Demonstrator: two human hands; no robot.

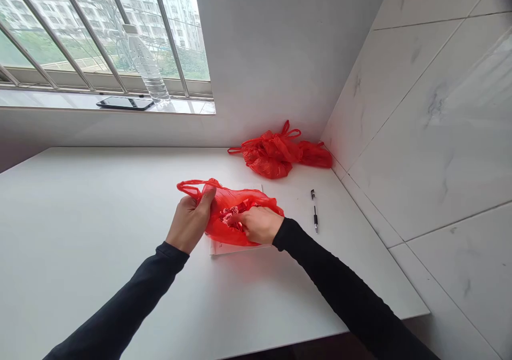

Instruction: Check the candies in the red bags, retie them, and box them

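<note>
A red plastic bag (pixel 244 196) lies open on the white table, over white paper (pixel 218 249). My left hand (pixel 192 218) is closed on the bag's left side, near its looped handle, with the thumb on top. Inside the bag's mouth, small red packets (pixel 231 213) with white patches and dark print show. My right hand (pixel 260 224) reaches into the mouth from the right. Its fingers are curled among the packets, one fingertip against them. What those fingers hold, if anything, is hidden.
Tied red plastic bags (pixel 270 154) sit at the back against the wall. A capped pen (pixel 314 210) lies right of the paper. On the windowsill are a dark phone (pixel 125 103) and a clear bottle (pixel 148 66) of water. A tiled wall (pixel 440 152) borders the table's right side.
</note>
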